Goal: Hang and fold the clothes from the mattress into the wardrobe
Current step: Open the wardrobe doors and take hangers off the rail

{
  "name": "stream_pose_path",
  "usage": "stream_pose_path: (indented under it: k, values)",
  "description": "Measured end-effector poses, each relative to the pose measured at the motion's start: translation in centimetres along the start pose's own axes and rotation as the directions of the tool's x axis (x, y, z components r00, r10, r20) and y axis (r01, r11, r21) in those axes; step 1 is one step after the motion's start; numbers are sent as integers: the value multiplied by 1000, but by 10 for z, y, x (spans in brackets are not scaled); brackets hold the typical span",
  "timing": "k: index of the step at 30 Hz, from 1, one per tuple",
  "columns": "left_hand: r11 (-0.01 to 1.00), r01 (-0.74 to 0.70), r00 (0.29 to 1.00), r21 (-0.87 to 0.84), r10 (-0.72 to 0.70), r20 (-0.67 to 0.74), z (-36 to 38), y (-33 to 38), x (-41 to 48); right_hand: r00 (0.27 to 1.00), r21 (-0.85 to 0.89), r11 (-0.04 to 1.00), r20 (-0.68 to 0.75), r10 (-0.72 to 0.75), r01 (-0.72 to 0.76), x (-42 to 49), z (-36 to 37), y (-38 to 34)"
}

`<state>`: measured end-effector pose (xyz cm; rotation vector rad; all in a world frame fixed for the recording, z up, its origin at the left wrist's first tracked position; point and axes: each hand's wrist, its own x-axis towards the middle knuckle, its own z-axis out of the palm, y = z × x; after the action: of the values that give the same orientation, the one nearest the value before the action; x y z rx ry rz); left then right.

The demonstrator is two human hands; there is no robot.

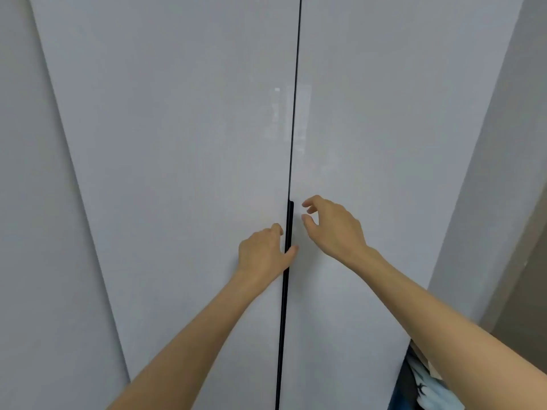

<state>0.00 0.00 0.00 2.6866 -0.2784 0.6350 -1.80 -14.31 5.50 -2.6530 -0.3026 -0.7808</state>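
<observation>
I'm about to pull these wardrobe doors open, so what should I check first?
1. Left hand on the black handle strip: ok, its fingers curl into the strip's edge.
2. Right hand gripping the right door: not ok, it hovers loosely curled and holds nothing.
3. Left door and right door shut: ok, only a thin seam shows.
4. Swing path free: cannot tell, light blue fabric lies by the right door's lower corner.
5. Space inside the wardrobe: cannot tell, it is hidden.
</observation>
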Motion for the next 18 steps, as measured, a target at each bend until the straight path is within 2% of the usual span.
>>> stream_pose_path:
  k: [4, 8, 12, 18]
  values:
    - [986, -25, 1000, 166, 24, 7, 20, -3, 19, 999, 8, 999, 6, 33, -33, 29, 18, 2]
    - [970, -60, 998, 236, 65, -12, 32, -5, 31, 1000, 22, 999, 5, -27, 27, 46, 29, 3]
    - [973, -56, 996, 223, 69, -52, 37, -8, 34, 994, 180, 982, 82, -70, 54, 52, 30, 11]
    - [984, -24, 996, 175, 39, -83, 41, -2, 16, 981, 231, 966, 122, -151, 119, 41, 18, 14]
